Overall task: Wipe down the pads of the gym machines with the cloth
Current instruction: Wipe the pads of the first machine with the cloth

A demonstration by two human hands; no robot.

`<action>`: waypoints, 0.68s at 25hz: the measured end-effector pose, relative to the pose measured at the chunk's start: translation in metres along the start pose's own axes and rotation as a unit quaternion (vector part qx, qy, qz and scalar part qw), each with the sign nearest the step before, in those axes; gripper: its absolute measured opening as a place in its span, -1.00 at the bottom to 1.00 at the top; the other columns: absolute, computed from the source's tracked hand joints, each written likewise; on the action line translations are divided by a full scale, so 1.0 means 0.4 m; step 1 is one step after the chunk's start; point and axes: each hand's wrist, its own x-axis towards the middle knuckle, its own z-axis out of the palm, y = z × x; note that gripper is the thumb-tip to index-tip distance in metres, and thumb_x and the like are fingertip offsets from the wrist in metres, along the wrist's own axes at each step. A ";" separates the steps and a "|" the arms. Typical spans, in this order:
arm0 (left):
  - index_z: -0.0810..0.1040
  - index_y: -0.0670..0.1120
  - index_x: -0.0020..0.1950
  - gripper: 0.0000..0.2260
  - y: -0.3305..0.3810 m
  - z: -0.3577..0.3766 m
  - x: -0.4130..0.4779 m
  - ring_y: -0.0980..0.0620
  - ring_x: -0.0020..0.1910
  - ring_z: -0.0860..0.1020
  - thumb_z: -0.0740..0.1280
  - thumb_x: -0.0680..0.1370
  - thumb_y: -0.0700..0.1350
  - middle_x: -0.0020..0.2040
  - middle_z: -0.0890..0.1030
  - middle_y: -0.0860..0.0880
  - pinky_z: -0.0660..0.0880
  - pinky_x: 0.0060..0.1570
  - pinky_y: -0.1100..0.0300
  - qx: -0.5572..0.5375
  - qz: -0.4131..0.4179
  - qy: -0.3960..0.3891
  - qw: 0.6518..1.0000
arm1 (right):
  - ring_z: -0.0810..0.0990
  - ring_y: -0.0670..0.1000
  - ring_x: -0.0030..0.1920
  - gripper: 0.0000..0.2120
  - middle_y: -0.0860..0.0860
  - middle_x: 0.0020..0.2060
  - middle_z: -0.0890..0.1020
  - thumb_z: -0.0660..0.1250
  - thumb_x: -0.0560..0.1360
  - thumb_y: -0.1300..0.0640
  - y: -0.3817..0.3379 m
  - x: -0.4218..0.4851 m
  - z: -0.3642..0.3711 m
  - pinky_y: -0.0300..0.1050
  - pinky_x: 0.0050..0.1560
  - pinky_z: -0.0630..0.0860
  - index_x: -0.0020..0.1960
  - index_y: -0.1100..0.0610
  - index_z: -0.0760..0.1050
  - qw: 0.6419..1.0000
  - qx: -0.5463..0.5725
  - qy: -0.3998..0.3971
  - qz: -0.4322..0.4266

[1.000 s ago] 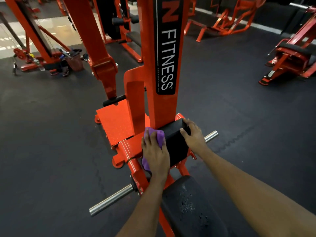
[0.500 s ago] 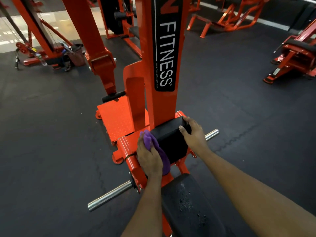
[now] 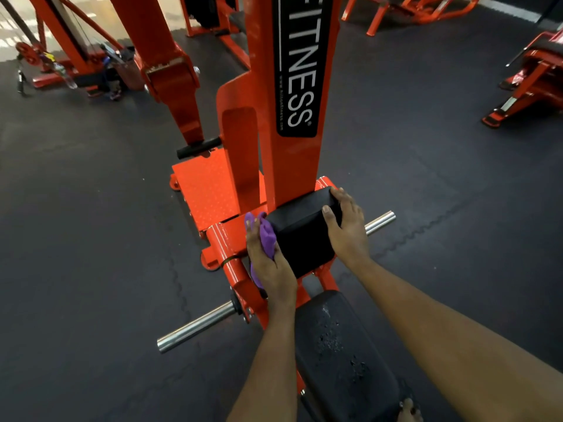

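A small black pad (image 3: 300, 236) sits at the foot of the orange machine's upright post (image 3: 292, 102). My left hand (image 3: 269, 263) holds a purple cloth (image 3: 265, 236) against the pad's left side, fingers wrapped over the cloth. My right hand (image 3: 347, 229) grips the pad's right end, thumb on the front face and fingers over the top corner. A longer black seat pad (image 3: 344, 354) lies nearer to me, speckled with droplets or scuffs.
Chrome weight pegs stick out left (image 3: 195, 327) and right (image 3: 379, 222) of the frame. An orange foot plate (image 3: 207, 190) lies beyond the pad. Other orange machines stand at the far left (image 3: 76, 56) and far right (image 3: 530, 80) on dark rubber flooring.
My left hand has slid the cloth from the pad's front-left face round to its left side. My right hand has kept its hold on the pad's right end.
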 end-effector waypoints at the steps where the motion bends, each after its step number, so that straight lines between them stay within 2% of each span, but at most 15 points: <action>1: 0.35 -0.12 0.55 -0.52 -0.047 -0.013 -0.022 0.05 0.54 0.30 0.20 0.61 -0.29 0.54 0.36 -0.02 0.23 0.53 0.02 0.004 -0.035 0.005 0.999 | 0.27 -0.05 0.49 -0.54 -0.10 0.50 0.37 0.24 0.65 -0.04 0.006 -0.001 0.009 0.04 0.54 0.23 0.53 -0.03 0.33 1.000 0.005 0.003 -0.003; 3: 0.35 -0.04 0.54 -0.43 -0.135 -0.053 -0.082 0.03 0.53 0.32 0.17 0.53 -0.36 0.52 0.39 -0.02 0.23 0.52 0.05 0.022 -0.112 -0.005 0.993 | 0.26 -0.04 0.51 -0.53 -0.10 0.51 0.34 0.19 0.66 -0.07 0.018 -0.002 0.020 0.11 0.54 0.22 0.54 -0.03 0.30 1.000 0.002 0.005 -0.004; 6: 0.36 0.08 0.49 -0.45 -0.189 -0.097 -0.153 -0.08 0.44 0.43 0.17 0.59 -0.38 0.39 0.48 0.02 0.31 0.34 0.34 0.048 -0.203 -0.018 0.978 | 0.22 -0.05 0.53 -0.54 -0.13 0.54 0.28 0.15 0.67 -0.11 0.029 -0.005 0.022 0.11 0.54 0.23 0.55 -0.07 0.26 1.000 0.000 -0.002 -0.010; 8: 0.37 0.01 0.51 -0.46 -0.182 -0.072 -0.138 -0.03 0.41 0.45 0.19 0.58 -0.36 0.39 0.48 0.04 0.32 0.28 0.43 0.039 -0.193 0.028 0.980 | 0.20 -0.08 0.54 -0.55 -0.18 0.55 0.24 0.14 0.68 -0.12 0.032 -0.003 0.019 0.08 0.52 0.24 0.55 -0.12 0.23 1.000 0.003 -0.011 -0.006; 10: 0.35 0.00 0.54 -0.41 -0.162 -0.036 -0.129 0.08 0.45 0.40 0.18 0.51 -0.31 0.48 0.42 0.05 0.30 0.40 0.34 0.061 -0.146 0.064 0.985 | 0.18 -0.10 0.54 -0.55 -0.19 0.55 0.23 0.14 0.69 -0.11 0.034 -0.006 0.021 0.03 0.51 0.24 0.56 -0.13 0.23 1.000 0.009 -0.009 -0.006; 12: 0.33 -0.06 0.56 -0.35 -0.142 -0.003 -0.133 0.28 0.44 0.36 0.16 0.46 -0.36 0.48 0.41 0.10 0.28 0.40 0.34 0.064 -0.118 0.077 0.988 | 0.17 -0.09 0.54 -0.55 -0.18 0.56 0.22 0.14 0.69 -0.11 0.039 -0.007 0.028 0.00 0.48 0.24 0.56 -0.13 0.22 1.000 0.012 -0.005 -0.008; 14: 0.37 -0.13 0.51 -0.43 -0.173 -0.006 -0.152 0.48 0.20 0.46 0.13 0.52 -0.46 0.26 0.54 0.13 0.37 0.22 0.41 0.059 -0.162 0.082 0.982 | 0.16 -0.09 0.54 -0.55 -0.17 0.56 0.21 0.13 0.69 -0.12 0.047 -0.003 0.037 -0.01 0.45 0.25 0.57 -0.14 0.21 1.000 0.017 -0.004 -0.007; 15: 0.40 -0.14 0.46 -0.51 -0.203 -0.022 -0.153 0.45 0.06 0.53 0.11 0.57 -0.46 0.09 0.55 0.13 0.43 0.14 0.35 0.066 -0.197 0.077 0.975 | 0.16 -0.09 0.55 -0.54 -0.17 0.56 0.20 0.12 0.69 -0.12 0.052 -0.002 0.039 0.00 0.45 0.25 0.57 -0.14 0.21 1.000 0.020 -0.002 -0.007; 16: 0.44 -0.14 0.39 -0.60 -0.228 -0.038 -0.150 0.34 -0.01 0.57 0.12 0.61 -0.42 -0.01 0.54 0.11 0.46 0.11 0.23 0.078 -0.234 0.065 0.967 | 0.16 -0.09 0.54 -0.54 -0.16 0.56 0.20 0.11 0.69 -0.13 0.058 -0.001 0.041 0.01 0.45 0.26 0.57 -0.14 0.21 1.000 0.023 0.001 -0.008; 17: 0.47 -0.11 0.32 -0.67 -0.255 -0.056 -0.146 0.14 0.01 0.60 0.13 0.64 -0.37 -0.04 0.53 0.05 0.45 0.09 0.14 0.097 -0.261 0.052 0.959 | 0.17 -0.09 0.54 -0.53 -0.16 0.56 0.20 0.11 0.68 -0.14 0.062 0.002 0.043 0.02 0.43 0.28 0.57 -0.14 0.21 1.000 0.025 0.003 -0.010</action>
